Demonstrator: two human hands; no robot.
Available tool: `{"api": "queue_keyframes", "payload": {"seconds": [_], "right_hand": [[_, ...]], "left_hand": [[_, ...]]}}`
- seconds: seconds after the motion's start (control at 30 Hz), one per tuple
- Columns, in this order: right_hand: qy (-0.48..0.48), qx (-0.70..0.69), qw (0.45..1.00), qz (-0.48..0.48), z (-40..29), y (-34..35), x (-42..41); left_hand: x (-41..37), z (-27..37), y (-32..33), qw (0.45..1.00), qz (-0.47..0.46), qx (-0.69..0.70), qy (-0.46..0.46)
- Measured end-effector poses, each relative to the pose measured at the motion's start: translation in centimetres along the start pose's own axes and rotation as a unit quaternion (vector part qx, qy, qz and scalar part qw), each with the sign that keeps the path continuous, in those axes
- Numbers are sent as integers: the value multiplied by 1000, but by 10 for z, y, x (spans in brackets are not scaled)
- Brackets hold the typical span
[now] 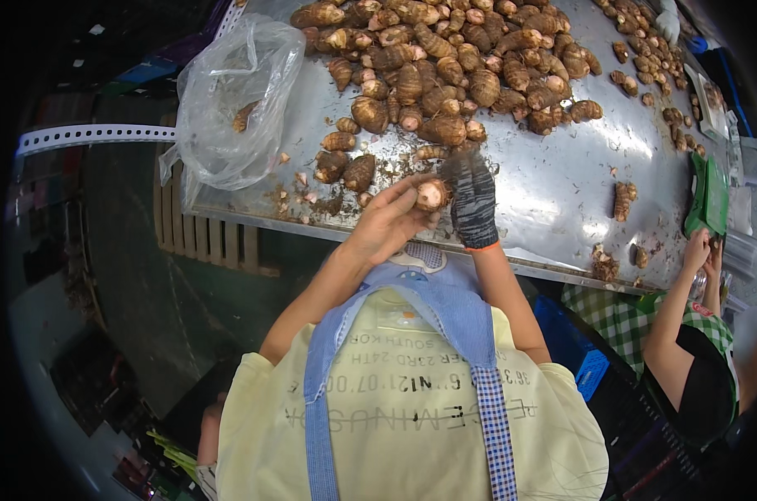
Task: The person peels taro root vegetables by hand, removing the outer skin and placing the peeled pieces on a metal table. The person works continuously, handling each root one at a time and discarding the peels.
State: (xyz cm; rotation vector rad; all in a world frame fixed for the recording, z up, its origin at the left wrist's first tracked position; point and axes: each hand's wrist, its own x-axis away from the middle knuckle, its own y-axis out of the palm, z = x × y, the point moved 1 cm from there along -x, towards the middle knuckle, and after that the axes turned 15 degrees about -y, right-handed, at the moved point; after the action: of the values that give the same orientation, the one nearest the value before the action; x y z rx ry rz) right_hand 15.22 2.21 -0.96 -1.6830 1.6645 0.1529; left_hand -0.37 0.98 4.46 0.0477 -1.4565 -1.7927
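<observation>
My left hand (391, 216), bare, grips a taro corm (430, 195) above the near edge of a metal table. The corm's pale cut end faces up, with brown hairy skin around it. Right beside it is my right hand (473, 203), in a dark grey knit glove with an orange cuff. Its blurred fingertips lie along the corm's right side, and whether they grip anything is unclear. A large heap of brown taro corms (441, 75) covers the table beyond my hands. Several loose corms (358, 172) lie to the left, amid soil and pale trimmings (303, 194).
A clear plastic bag (228, 144) sits at the table's left corner, with a brown piece showing in it. To the right, another person's hands (704, 253) are at a green bag (707, 194). A gloved hand (668, 24) shows at the far right. Below stands a blue crate (569, 344).
</observation>
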Motion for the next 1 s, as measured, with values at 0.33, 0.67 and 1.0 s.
{"api": "queue_keyframes", "payload": {"seconds": [0.33, 0.67, 1.0], "right_hand": [[155, -209, 965, 3, -25, -13, -22], [77, -134, 987, -30, -23, -8, -16], [95, -140, 984, -51, -35, -17, -28]], "left_hand": [[0, 6, -5, 994, 44, -91, 47], [5, 12, 2, 954, 103, -262, 102], [5, 16, 8, 984, 87, -114, 102]]}}
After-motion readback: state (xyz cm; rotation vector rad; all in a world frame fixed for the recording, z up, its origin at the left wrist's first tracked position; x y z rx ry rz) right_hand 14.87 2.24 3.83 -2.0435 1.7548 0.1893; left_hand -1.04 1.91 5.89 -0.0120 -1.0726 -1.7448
